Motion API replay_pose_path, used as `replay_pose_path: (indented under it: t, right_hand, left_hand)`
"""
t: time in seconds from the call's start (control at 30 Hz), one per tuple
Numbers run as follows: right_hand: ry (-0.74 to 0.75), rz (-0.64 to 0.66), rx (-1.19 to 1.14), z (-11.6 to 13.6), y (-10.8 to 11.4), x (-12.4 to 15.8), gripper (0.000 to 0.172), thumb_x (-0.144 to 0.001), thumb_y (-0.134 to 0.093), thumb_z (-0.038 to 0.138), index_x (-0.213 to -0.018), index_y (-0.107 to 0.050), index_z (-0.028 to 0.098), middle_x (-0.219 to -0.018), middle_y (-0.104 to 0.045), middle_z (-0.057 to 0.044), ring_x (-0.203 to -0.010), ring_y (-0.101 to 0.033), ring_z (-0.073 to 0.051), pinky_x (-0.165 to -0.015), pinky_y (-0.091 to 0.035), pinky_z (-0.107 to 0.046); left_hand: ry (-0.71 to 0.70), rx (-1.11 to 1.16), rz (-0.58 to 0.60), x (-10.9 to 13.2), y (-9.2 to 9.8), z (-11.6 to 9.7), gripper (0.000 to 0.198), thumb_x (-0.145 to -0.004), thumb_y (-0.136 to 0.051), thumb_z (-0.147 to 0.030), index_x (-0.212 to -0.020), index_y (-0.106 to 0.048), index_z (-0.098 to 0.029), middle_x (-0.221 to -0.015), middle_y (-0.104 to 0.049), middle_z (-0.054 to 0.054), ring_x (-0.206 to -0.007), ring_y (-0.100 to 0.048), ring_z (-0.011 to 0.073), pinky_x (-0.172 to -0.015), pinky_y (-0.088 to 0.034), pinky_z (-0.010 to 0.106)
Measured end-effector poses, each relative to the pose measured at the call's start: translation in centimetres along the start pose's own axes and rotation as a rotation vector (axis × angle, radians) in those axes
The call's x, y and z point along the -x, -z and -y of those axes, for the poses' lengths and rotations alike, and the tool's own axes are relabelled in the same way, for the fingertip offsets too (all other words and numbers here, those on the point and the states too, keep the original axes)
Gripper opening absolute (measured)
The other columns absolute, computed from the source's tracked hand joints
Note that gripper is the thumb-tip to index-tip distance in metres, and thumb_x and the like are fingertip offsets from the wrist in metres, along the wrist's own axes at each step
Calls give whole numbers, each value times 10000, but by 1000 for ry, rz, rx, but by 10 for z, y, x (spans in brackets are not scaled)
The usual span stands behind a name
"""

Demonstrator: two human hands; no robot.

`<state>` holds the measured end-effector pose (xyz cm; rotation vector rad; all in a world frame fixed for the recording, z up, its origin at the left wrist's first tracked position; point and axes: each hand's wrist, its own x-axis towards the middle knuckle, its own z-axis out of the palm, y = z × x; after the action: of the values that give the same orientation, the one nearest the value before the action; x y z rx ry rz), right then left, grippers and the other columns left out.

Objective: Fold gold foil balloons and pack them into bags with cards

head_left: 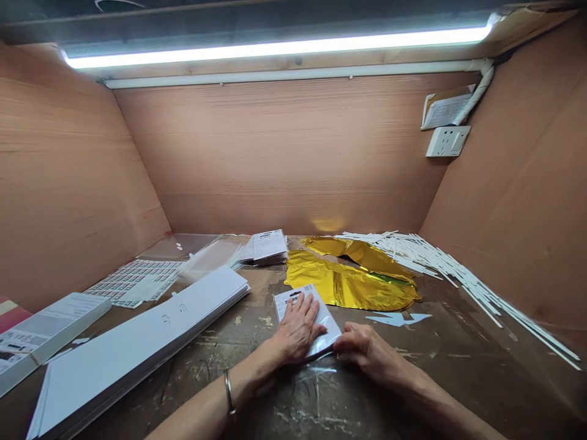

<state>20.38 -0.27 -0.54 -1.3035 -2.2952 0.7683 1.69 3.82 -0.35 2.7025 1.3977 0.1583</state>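
Observation:
My left hand (pixel 298 327) lies flat with spread fingers on a clear plastic packet (pixel 326 319) holding a white printed card. My right hand (pixel 369 351) pinches the packet's lower edge from the right. A metal bangle (pixel 228 391) circles my left wrist. Just beyond the packet lies a crumpled gold foil balloon (pixel 351 287), not touching either hand. A thick stack of white card strips (pixel 137 342) sits to the left of my left hand.
White plastic sticks (pixel 452 269) spread across the back right. Clear bags (pixel 177 247), a sheet of printed labels (pixel 132 282) and a pile of leaflets (pixel 268 245) lie at the back left. A printed box (pixel 46 336) rests at the left edge. Wooden panels enclose the scarred bench (pixel 449 373).

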Motion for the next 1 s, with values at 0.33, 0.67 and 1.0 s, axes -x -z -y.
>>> replay_pose_path:
  t: [0.33,0.67,1.0]
  right_hand:
    - [57,-99,411,0,-19,7,174,-843,-373,179,-736,-509,172,-774,-521,-31,-691,-474,-142,-597,-317,-250]
    - [-16,150,-95,51,4,77,163,-783,-461,293,-650,-509,211,-819,-550,-14,-796,-529,-164,-691,-424,-261]
    - [-491,-522,401,-60,33,85,229,-769,-352,183,-757,-575,133,-1008,-570,-191,-958,-534,-296,-798,-436,-433]
  left_hand:
    - [-12,-35,-9,-1,-28,8,600,-861,-125,-519,-1334,-223,-163,-1416,-178,91,-1298,-66,241,-1033,-72,458]
    - [-33,-20,-21,-2,-30,11,608,-859,-101,-520,-1328,-247,-161,-1412,-189,96,-1296,-70,254,-1029,-64,469]
    - [-43,1,20,-4,-29,11,611,-859,-122,-518,-1333,-241,-151,-1413,-175,107,-1295,-53,273,-1024,-46,486]
